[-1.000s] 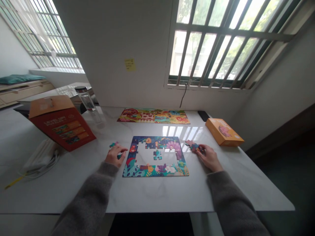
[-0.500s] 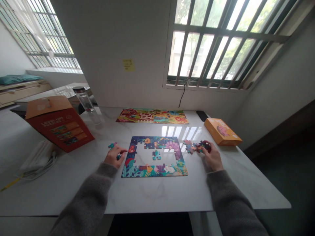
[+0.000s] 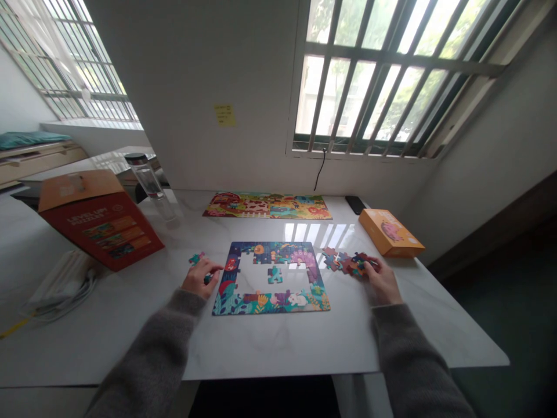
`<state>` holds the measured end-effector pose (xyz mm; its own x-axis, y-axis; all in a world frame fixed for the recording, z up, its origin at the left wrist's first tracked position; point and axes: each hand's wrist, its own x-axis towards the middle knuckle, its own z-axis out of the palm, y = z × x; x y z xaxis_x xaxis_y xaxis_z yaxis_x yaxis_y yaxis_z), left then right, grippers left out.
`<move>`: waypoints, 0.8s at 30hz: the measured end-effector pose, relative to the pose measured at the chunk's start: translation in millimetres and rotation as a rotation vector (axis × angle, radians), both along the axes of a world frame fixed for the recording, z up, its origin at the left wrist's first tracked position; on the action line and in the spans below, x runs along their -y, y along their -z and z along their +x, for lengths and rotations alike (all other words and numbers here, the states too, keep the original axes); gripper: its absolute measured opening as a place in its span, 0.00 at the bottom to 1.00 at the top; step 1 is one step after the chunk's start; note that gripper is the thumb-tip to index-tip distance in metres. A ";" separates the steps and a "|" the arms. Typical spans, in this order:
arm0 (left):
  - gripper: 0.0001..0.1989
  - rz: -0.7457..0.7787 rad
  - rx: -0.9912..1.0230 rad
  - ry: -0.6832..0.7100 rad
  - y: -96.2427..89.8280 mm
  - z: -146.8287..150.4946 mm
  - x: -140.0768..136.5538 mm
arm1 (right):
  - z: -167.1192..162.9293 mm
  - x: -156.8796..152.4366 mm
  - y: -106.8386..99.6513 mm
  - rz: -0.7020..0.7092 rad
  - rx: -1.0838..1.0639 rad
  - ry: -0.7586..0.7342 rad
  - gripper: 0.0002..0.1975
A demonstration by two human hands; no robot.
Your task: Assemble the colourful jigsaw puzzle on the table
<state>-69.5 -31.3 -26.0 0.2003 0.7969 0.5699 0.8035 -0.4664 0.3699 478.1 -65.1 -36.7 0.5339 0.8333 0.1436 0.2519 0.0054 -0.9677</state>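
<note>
- Fingers point(image 3: 373, 262) on your right hand point(image 3: 385, 284) are bent in close together at the near end of a pile of loose pieces point(image 3: 346, 263). Looks like they're on a dark one, but I can't tell if you've really got it pinched or are just touching it.
- Your left hand point(image 3: 199, 280) is half curled just beside the puzzle's left edge, with a gap between thumb and index finger. A dark piece point(image 3: 208, 278) shows in that gap; can't tell whether you're gripping it.
- The puzzle point(image 3: 252, 306) lies flat on the tabletop point(image 3: 278, 351), between your hands.
- What's done, I'd say: the outer border runs all the way round, and along the top some pieces reach further inward.
- What's left: most of the middle. Bare tabletop shows through, with knobs and notches sticking out all around the gap.
- One teal bit point(image 3: 275, 274) sits in there on its own, not touching the border. Can't tell if it's one piece or a couple joined.
- Your spares are the pile on the right plus a small bunch point(image 3: 196, 257) just past your left hand. Some overlap, so no count from me.
</note>
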 end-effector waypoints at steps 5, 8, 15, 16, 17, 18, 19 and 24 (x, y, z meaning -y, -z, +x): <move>0.12 0.005 -0.004 0.009 0.4 -0.9 -1.1 | 1.8 2.5 -9.2 0.056 0.140 0.175 0.28; 0.12 0.001 -0.008 0.014 -0.7 -0.8 -0.9 | -2.1 3.0 -12.0 0.080 0.118 0.193 0.29; 0.11 -0.007 0.006 -0.025 1.7 -0.8 -0.8 | -34.1 3.4 -10.7 -0.001 0.245 -0.117 0.25; 0.11 -0.002 0.019 -0.033 2.0 -2.9 -1.1 | -38.8 3.2 -9.8 -0.011 0.369 -0.126 0.23; 0.11 0.001 0.037 -0.041 1.8 -6.2 -1.3 | -42.7 2.9 -8.6 -0.018 0.497 -0.123 0.22; 0.11 0.001 0.057 -0.051 1.1 -10.9 -1.3 | -45.6 2.7 -7.2 -0.027 0.614 -0.108 0.21; 0.10 -0.004 0.076 -0.065 0.0 -17.2 -0.9 | -47.7 2.6 -5.7 -0.043 0.713 -0.086 0.20; 0.12 -0.060 0.013 -0.137 -4.3 -61.9 9.6 | -50.2 3.6 0.6 -0.119 0.950 0.035 0.19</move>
<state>-131.4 -40.9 -21.7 0.0799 0.8491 0.5222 0.8532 -0.3291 0.4047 427.9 -68.8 -37.3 0.2624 0.8562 0.4450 0.9303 -0.1019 -0.3525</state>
